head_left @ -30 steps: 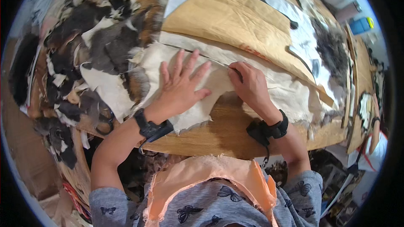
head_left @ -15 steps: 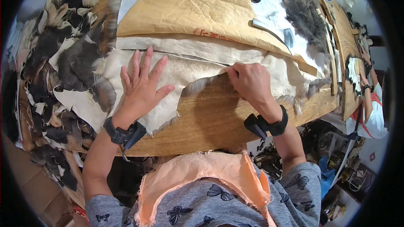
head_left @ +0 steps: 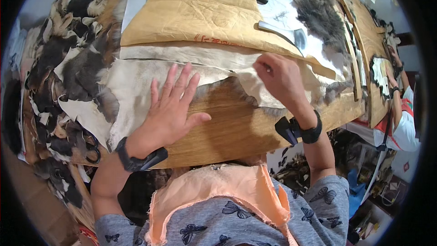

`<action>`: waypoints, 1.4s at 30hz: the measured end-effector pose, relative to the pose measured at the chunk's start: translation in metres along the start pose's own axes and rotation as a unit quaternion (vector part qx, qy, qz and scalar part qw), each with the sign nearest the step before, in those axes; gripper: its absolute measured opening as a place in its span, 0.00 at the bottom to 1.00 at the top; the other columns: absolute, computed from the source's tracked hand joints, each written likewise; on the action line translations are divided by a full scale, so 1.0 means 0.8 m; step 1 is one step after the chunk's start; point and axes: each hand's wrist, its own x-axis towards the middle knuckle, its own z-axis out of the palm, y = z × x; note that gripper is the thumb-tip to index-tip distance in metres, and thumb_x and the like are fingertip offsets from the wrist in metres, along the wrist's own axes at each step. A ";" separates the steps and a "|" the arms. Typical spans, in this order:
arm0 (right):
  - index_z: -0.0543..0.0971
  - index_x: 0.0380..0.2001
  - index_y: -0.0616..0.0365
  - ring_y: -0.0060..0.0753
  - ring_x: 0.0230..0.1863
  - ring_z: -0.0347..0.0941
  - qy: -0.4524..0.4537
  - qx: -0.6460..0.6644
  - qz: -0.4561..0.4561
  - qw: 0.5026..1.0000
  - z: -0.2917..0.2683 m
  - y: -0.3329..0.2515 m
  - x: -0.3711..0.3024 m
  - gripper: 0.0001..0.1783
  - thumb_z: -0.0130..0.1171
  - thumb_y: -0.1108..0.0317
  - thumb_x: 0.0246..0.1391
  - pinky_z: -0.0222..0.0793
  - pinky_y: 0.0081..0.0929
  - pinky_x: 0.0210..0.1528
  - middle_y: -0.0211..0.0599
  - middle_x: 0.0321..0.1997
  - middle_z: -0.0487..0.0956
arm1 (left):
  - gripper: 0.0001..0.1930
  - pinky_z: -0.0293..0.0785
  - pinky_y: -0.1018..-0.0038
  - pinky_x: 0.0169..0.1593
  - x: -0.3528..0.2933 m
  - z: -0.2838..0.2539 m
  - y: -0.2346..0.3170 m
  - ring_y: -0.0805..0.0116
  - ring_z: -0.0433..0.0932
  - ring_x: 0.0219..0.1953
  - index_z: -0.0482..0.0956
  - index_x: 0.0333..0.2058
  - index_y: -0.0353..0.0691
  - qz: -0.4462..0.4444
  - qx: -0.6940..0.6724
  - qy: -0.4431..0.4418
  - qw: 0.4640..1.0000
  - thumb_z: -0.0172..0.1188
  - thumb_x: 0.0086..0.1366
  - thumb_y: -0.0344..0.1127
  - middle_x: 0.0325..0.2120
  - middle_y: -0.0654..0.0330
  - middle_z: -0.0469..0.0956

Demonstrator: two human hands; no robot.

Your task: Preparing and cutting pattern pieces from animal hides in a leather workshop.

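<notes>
A pale hide (head_left: 136, 86), skin side up with grey fur at its edges, lies on the wooden table. My left hand (head_left: 170, 109) is spread out, its fingers over the hide and its thumb over bare wood. My right hand (head_left: 282, 82) is closed, raised a little above the hide's right part; whatever its curled fingers hold, if anything, is hidden. A long dark slit runs across the hide below a brown paper pattern (head_left: 195, 16) with red writing. A grey tool with a broad flared end (head_left: 298, 38) rests at the pattern's right side.
Dark and white fur scraps (head_left: 82, 73) are heaped at the left, with a black loop handle (head_left: 93, 152) near the table's front edge. Dark grey fur (head_left: 318, 16) and wooden strips (head_left: 353, 64) lie right. Another person (head_left: 400, 114) works at the far right.
My left hand has shifted right and nearer, over the front edge of the hide. My right hand has lifted and moved slightly right. Below the slit, the hide's front piece shows a wider gap.
</notes>
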 end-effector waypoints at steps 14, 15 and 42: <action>0.74 0.24 0.62 0.48 0.27 0.73 -0.132 0.063 -0.001 0.989 0.052 -0.027 0.029 0.08 0.53 0.68 0.45 0.67 0.37 0.29 0.47 0.24 0.75 | 0.42 0.40 0.43 0.57 0.024 0.046 -0.006 0.52 0.38 0.64 0.46 0.60 0.36 -0.047 0.053 0.070 0.995 0.50 0.55 0.58 0.62 0.50 0.39; 0.74 0.24 0.62 0.48 0.26 0.72 -0.157 0.040 -0.008 0.987 0.051 -0.027 0.028 0.08 0.53 0.67 0.44 0.67 0.38 0.28 0.47 0.23 0.75 | 0.42 0.39 0.43 0.57 0.024 0.044 -0.004 0.52 0.38 0.64 0.46 0.60 0.37 -0.048 0.051 0.072 0.995 0.51 0.55 0.57 0.62 0.51 0.40; 0.74 0.32 0.63 0.41 0.36 0.73 -0.168 -0.123 -0.127 0.970 -0.074 0.116 0.120 0.13 0.57 0.68 0.42 0.67 0.32 0.38 0.45 0.32 0.76 | 0.41 0.37 0.39 0.57 0.019 0.045 0.036 0.54 0.36 0.64 0.46 0.60 0.37 -0.118 0.009 0.079 0.990 0.47 0.56 0.59 0.63 0.54 0.39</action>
